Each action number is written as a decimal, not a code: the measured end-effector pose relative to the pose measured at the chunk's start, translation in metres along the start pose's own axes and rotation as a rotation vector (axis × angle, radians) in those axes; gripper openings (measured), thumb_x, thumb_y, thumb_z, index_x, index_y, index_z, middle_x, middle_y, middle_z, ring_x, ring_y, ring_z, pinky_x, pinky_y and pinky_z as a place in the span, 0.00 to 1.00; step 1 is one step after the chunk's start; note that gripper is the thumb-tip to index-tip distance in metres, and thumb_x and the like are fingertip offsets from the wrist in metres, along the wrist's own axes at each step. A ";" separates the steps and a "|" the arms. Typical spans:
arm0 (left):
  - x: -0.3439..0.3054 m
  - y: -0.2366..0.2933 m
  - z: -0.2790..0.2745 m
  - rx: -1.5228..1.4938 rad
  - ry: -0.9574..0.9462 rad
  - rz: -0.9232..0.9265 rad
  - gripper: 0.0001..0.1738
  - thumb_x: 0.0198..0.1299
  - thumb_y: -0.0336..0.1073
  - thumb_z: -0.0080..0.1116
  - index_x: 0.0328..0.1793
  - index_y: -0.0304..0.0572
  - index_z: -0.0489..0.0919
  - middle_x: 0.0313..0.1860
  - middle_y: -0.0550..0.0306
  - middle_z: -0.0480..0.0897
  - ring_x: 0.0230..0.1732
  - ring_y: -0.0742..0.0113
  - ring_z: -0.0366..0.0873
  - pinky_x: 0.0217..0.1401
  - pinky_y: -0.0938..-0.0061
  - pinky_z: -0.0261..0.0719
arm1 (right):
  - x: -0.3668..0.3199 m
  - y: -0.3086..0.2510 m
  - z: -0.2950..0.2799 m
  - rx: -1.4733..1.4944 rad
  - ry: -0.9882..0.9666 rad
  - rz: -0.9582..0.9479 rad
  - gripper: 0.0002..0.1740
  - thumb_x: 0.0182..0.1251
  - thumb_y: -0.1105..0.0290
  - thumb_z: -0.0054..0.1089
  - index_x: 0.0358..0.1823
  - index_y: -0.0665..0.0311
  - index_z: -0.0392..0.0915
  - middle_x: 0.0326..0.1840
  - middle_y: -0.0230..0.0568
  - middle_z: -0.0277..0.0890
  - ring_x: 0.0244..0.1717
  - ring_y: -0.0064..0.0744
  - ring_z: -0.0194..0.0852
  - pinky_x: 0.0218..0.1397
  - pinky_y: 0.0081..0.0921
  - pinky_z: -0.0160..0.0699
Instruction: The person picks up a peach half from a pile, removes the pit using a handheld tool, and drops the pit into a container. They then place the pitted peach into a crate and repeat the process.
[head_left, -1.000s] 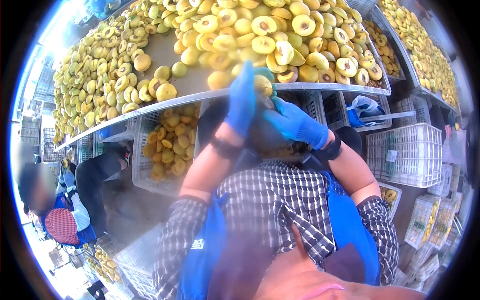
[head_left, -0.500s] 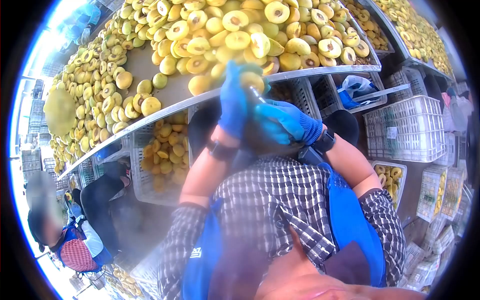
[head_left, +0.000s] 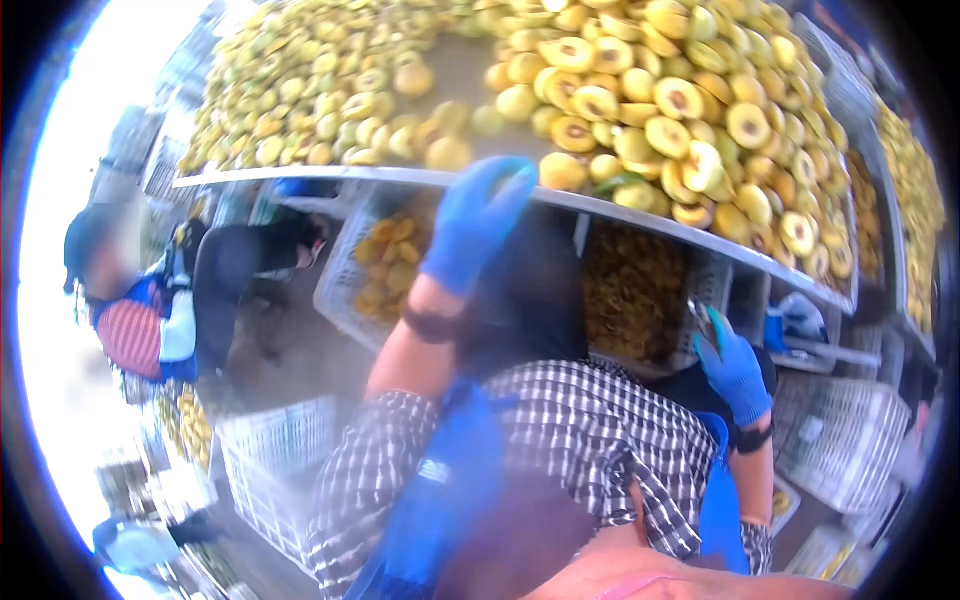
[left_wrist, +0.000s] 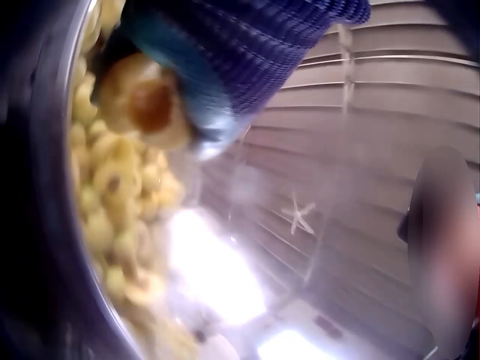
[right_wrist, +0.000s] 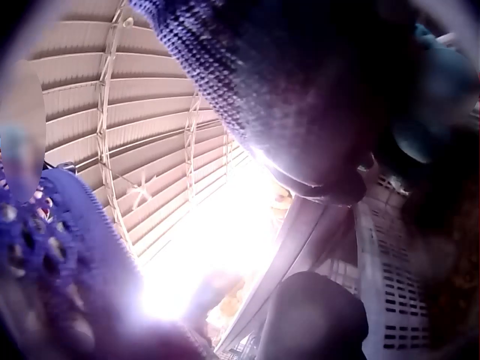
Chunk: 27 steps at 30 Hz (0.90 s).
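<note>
My left hand point(head_left: 478, 225), in a blue glove with teal fingertips, is raised at the near edge of the metal table point(head_left: 380, 176). In the left wrist view its fingers grip a yellow peach half point(left_wrist: 120, 94) with a brown centre; the head view hides this fruit behind the hand. My right hand point(head_left: 738, 375), gloved alike, is lower and to the right, beside a crate of fruit pieces point(head_left: 632, 300). Its curled fingers hold a small metal tool point(head_left: 697, 312) pointing up and forward. Heaps of halved yellow peaches point(head_left: 672, 135) cover much of the table.
Under the table edge stands a crate of peach halves point(head_left: 390, 255). A white crate point(head_left: 850, 440) is at the right, and another crate point(head_left: 275, 450) stands behind on the left. A seated person point(head_left: 135, 330) works at the left. A second fruit table point(head_left: 905, 200) lies far right.
My hands, together at a peach before, have moved apart. The right hand with the tool has gone right and down towards the crate; the left stays near the table edge. The head view has turned.
</note>
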<state>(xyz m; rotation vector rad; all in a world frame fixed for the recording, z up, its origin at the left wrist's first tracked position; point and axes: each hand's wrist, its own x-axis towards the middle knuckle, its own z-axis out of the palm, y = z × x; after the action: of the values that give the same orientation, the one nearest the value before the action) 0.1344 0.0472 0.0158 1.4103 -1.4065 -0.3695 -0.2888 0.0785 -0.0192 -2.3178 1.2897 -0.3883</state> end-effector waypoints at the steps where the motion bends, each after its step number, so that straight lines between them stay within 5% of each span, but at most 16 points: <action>1: 0.002 0.010 -0.035 0.341 -0.043 -0.060 0.14 0.64 0.37 0.65 0.53 0.38 0.85 0.49 0.49 0.86 0.50 0.54 0.83 0.58 0.65 0.79 | -0.003 -0.004 -0.003 -0.039 -0.002 0.031 0.27 0.72 0.62 0.59 0.69 0.65 0.70 0.49 0.64 0.81 0.49 0.62 0.81 0.48 0.43 0.80; 2: 0.002 -0.013 -0.059 0.691 0.135 0.255 0.19 0.61 0.44 0.67 0.52 0.41 0.85 0.49 0.44 0.86 0.50 0.49 0.83 0.56 0.61 0.79 | -0.001 -0.005 -0.003 0.004 -0.009 0.069 0.27 0.72 0.61 0.59 0.68 0.65 0.70 0.48 0.64 0.81 0.48 0.62 0.82 0.47 0.43 0.80; 4: 0.012 -0.016 -0.092 1.207 0.290 0.310 0.25 0.61 0.54 0.65 0.52 0.42 0.86 0.48 0.43 0.87 0.50 0.47 0.84 0.53 0.59 0.79 | 0.000 -0.008 -0.005 0.077 -0.023 0.161 0.27 0.72 0.61 0.59 0.68 0.66 0.70 0.47 0.63 0.81 0.47 0.61 0.82 0.45 0.43 0.79; 6: 0.027 -0.057 -0.098 1.152 0.203 0.084 0.30 0.62 0.62 0.59 0.56 0.45 0.85 0.46 0.43 0.87 0.50 0.49 0.85 0.49 0.56 0.79 | 0.011 -0.010 -0.003 0.068 -0.058 0.176 0.27 0.72 0.60 0.58 0.67 0.67 0.70 0.41 0.63 0.81 0.44 0.62 0.83 0.43 0.44 0.78; 7: 0.040 -0.045 -0.089 1.072 0.016 -0.188 0.31 0.63 0.62 0.57 0.59 0.47 0.84 0.45 0.44 0.88 0.51 0.49 0.85 0.51 0.52 0.80 | 0.018 -0.014 -0.001 0.083 -0.048 0.146 0.27 0.72 0.60 0.58 0.66 0.67 0.71 0.40 0.63 0.81 0.43 0.62 0.83 0.42 0.44 0.78; 8: 0.049 -0.045 -0.079 0.924 -0.078 -0.251 0.33 0.60 0.64 0.59 0.63 0.50 0.81 0.49 0.43 0.87 0.52 0.47 0.85 0.53 0.51 0.80 | 0.025 -0.019 0.000 0.096 -0.038 0.116 0.26 0.72 0.60 0.58 0.66 0.68 0.71 0.39 0.63 0.81 0.42 0.62 0.83 0.41 0.44 0.78; 10: 0.064 -0.064 -0.046 1.081 -0.229 -0.412 0.37 0.56 0.65 0.61 0.65 0.51 0.78 0.54 0.40 0.84 0.55 0.43 0.83 0.58 0.53 0.80 | 0.035 -0.034 -0.004 0.106 -0.082 0.167 0.26 0.71 0.60 0.59 0.65 0.66 0.72 0.38 0.63 0.81 0.43 0.63 0.82 0.42 0.46 0.78; 13: 0.080 -0.075 -0.026 0.970 -0.204 -0.458 0.37 0.53 0.62 0.64 0.65 0.50 0.75 0.55 0.39 0.82 0.57 0.41 0.81 0.59 0.54 0.80 | 0.042 -0.036 0.001 0.090 -0.067 0.128 0.25 0.70 0.59 0.60 0.65 0.63 0.73 0.40 0.63 0.81 0.44 0.65 0.80 0.44 0.48 0.79; 16: 0.071 -0.075 -0.011 0.717 -0.143 -0.293 0.36 0.47 0.50 0.74 0.62 0.47 0.76 0.57 0.41 0.80 0.55 0.44 0.81 0.59 0.55 0.80 | 0.040 -0.043 0.001 0.142 -0.083 0.107 0.25 0.70 0.57 0.60 0.65 0.59 0.73 0.41 0.61 0.81 0.42 0.63 0.82 0.43 0.49 0.80; 17: 0.068 -0.085 -0.002 0.581 -0.054 -0.100 0.35 0.48 0.44 0.75 0.62 0.42 0.76 0.54 0.46 0.81 0.56 0.47 0.81 0.60 0.57 0.80 | 0.045 -0.046 -0.001 0.165 -0.066 0.075 0.25 0.70 0.57 0.60 0.65 0.59 0.73 0.41 0.61 0.81 0.42 0.63 0.81 0.43 0.49 0.80; 20: 0.055 -0.031 0.032 -0.847 -0.064 -0.448 0.32 0.59 0.49 0.67 0.65 0.41 0.75 0.54 0.49 0.81 0.58 0.47 0.80 0.62 0.54 0.79 | 0.052 -0.060 -0.008 0.242 -0.047 0.064 0.26 0.70 0.58 0.60 0.66 0.59 0.72 0.43 0.60 0.81 0.44 0.64 0.81 0.44 0.49 0.80; 23: 0.036 0.016 0.070 -1.395 -0.187 -0.427 0.30 0.69 0.54 0.55 0.69 0.43 0.73 0.58 0.48 0.79 0.60 0.48 0.79 0.64 0.50 0.78 | 0.074 -0.079 -0.010 0.283 0.116 -0.028 0.25 0.71 0.58 0.60 0.65 0.61 0.72 0.44 0.62 0.81 0.44 0.65 0.80 0.44 0.49 0.79; 26: 0.026 0.041 0.093 -1.874 -0.255 -0.751 0.32 0.72 0.54 0.49 0.74 0.41 0.69 0.68 0.38 0.74 0.63 0.41 0.77 0.67 0.46 0.76 | 0.094 -0.104 -0.020 0.247 0.219 -0.065 0.22 0.72 0.60 0.60 0.63 0.61 0.73 0.44 0.61 0.81 0.43 0.64 0.81 0.42 0.47 0.80; 27: 0.023 0.043 0.101 -1.809 -0.272 -0.748 0.34 0.74 0.59 0.41 0.74 0.42 0.68 0.67 0.40 0.75 0.63 0.42 0.77 0.66 0.45 0.77 | 0.099 -0.104 -0.018 0.194 0.255 -0.064 0.20 0.73 0.61 0.60 0.61 0.61 0.74 0.42 0.59 0.81 0.42 0.62 0.81 0.40 0.45 0.80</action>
<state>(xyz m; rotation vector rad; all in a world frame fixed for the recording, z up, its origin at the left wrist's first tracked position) 0.0357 -0.0061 0.0214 0.2031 -0.1834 -1.7672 -0.1702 0.0371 0.0524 -2.2018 1.2314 -0.8164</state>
